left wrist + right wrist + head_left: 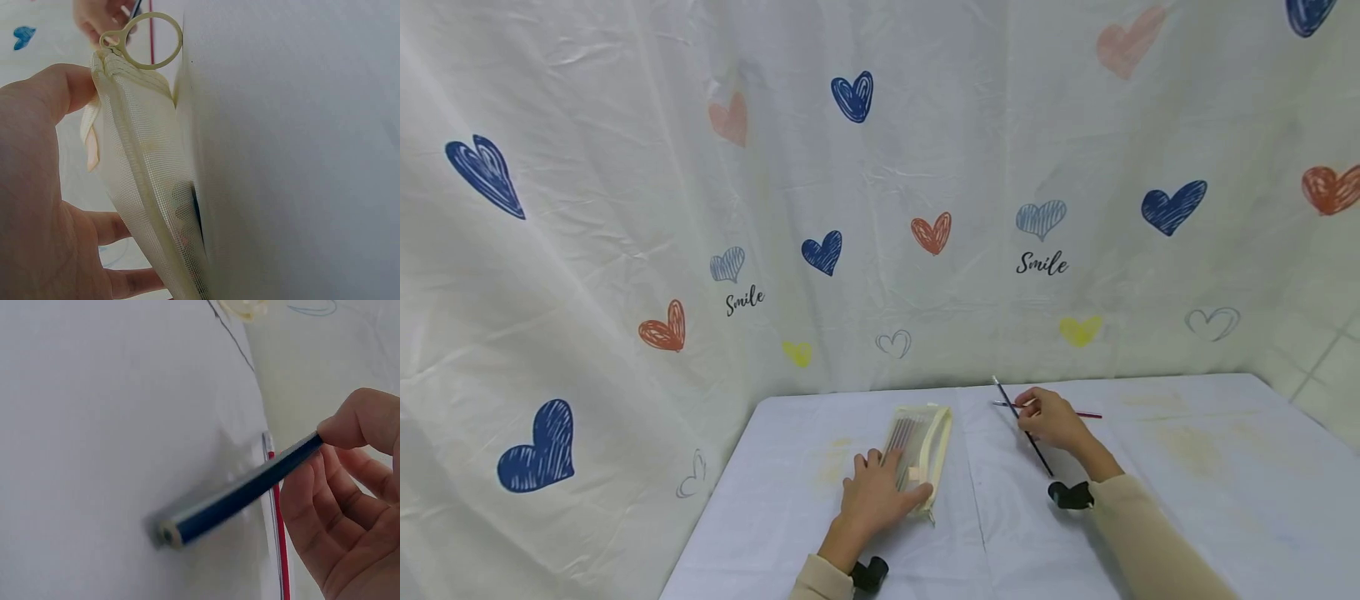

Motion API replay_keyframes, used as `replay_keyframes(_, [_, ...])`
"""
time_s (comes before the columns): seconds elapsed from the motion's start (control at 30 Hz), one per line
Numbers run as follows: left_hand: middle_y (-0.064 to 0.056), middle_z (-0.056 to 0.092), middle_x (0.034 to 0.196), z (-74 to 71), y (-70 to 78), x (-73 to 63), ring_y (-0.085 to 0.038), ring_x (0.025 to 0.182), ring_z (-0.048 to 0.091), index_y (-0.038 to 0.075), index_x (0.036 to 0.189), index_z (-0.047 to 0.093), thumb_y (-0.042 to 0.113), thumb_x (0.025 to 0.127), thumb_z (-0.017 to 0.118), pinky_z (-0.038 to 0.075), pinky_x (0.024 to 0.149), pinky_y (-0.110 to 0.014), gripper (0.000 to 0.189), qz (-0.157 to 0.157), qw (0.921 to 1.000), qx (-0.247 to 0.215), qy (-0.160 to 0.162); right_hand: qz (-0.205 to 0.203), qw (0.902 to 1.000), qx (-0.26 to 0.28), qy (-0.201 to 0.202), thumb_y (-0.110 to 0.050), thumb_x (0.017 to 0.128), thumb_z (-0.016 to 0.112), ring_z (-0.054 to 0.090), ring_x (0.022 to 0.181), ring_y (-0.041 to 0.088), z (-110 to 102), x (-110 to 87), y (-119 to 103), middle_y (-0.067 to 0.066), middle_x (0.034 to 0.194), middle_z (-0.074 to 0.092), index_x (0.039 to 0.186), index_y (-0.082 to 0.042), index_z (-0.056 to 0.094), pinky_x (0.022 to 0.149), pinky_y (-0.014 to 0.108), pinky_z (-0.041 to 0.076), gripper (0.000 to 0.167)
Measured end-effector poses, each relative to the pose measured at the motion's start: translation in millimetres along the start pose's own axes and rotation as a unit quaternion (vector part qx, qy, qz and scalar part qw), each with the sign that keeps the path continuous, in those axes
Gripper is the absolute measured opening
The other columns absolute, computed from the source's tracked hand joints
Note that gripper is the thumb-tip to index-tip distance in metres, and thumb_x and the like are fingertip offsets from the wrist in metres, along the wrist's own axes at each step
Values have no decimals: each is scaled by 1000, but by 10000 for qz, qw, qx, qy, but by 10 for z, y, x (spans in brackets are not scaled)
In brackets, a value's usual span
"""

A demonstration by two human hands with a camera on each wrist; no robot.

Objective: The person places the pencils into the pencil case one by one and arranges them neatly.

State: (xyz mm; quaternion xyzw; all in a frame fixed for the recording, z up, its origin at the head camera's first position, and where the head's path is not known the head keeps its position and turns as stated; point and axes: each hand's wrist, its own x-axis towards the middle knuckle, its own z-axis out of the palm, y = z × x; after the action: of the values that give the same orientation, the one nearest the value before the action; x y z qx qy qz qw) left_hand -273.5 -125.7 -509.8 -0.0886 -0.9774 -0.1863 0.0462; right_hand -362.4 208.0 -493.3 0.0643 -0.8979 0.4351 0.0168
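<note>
My left hand [876,496] lies over the lower left of a pale yellow mesh pencil pouch [934,454], fingers spread and thumb at its near edge. Several slim pencils [901,437] show through the mesh. In the left wrist view the thumb touches the pouch corner beside a ring-shaped zipper pull [153,66]. My right hand [1052,421] pinches a dark blue pencil [231,506] between thumb and fingers, tilted, its flat end toward the wrist camera. Behind that hand a red pencil [1088,414] lies on the table.
A white cloth [820,508] with faint yellowish stains covers the table. Behind its far edge hangs a white curtain [970,308] printed with hearts. Black wrist cameras [1070,496] sit at both cuffs, close above the cloth.
</note>
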Motion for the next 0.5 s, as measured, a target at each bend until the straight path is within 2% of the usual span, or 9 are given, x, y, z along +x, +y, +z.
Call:
replay_keyframes(0.2, [-19,53,132,-10,-1,-4,-37,118,47,18,146,53,74,82,62,45,80,-65,86,30,10000,28,7,460,9962,744,1,-5,94,64,66,82,19,50,-13,-49,16,103,65,128,6,53,72,36,60,37])
replay_keyframes(0.33, [-19,54,131,-7,-3,-1,-38,118,47,18,146,54,74,83,63,45,80,-66,85,51,10000,41,6,469,9906,1285,47,-2,94,62,67,82,19,101,0,-63,19,105,65,129,8,52,75,38,62,38])
replay_keyframes(0.5, [-19,53,132,-3,-5,2,-38,118,47,18,146,53,74,83,63,45,80,-66,85,46,10000,32,-1,533,9851,1632,90,-2,94,63,68,83,19,173,7,-125,19,106,64,129,10,51,77,39,62,38])
